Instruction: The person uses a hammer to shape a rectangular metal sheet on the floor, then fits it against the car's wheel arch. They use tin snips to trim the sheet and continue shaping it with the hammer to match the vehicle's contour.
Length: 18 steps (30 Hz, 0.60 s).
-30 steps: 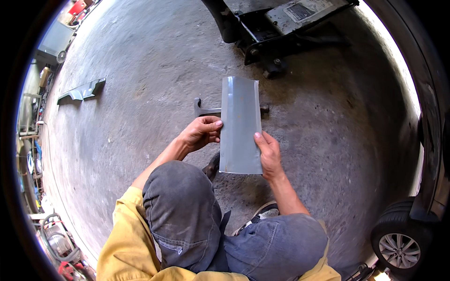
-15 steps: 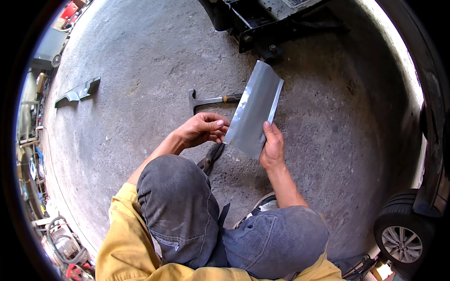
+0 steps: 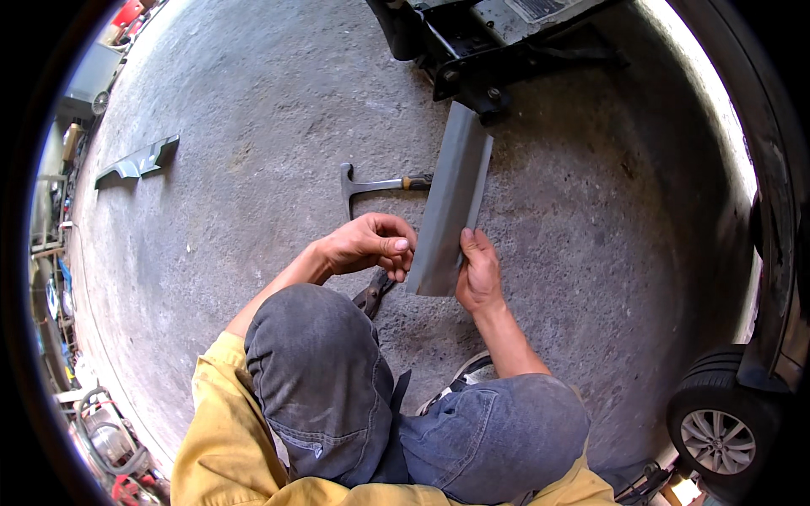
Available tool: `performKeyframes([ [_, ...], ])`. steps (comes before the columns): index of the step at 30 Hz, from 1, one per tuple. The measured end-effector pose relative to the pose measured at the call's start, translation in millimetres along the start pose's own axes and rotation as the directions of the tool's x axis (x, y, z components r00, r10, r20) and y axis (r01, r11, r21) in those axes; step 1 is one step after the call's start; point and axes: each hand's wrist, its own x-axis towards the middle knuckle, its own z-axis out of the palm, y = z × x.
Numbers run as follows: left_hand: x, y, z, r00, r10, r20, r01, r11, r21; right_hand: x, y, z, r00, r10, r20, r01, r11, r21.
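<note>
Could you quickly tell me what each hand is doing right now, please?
Left hand: fingers curled, touching the near edge of the grey metal sheet.
Right hand: closed on the sheet's right edge, holding it.

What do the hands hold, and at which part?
Both hold a grey metal sheet at its lower end: right hand on the right edge, left hand on the left.

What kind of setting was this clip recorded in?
Most likely a car repair or body workshop. A car wheel shows at lower right, a hammer lies on the bare concrete floor, and the person's hands hold a grey sheet-metal strip near a dark jack-like machine.
</note>
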Motion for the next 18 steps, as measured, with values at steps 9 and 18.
performKeyframes([
  [9,-0.9,-6.0,-4.3,1.0,-0.01,0.005,0.009,0.998,0.058,-1.6,4.1,2.4,0.999,-0.004,0.041,0.007,0.996,-0.087],
  [18,-5.2,-0.3,-0.8,0.998,-0.03,-0.056,0.032,0.998,0.046,-2.9,3.5,2.7,0.999,-0.017,0.032,0.02,0.994,-0.11],
])
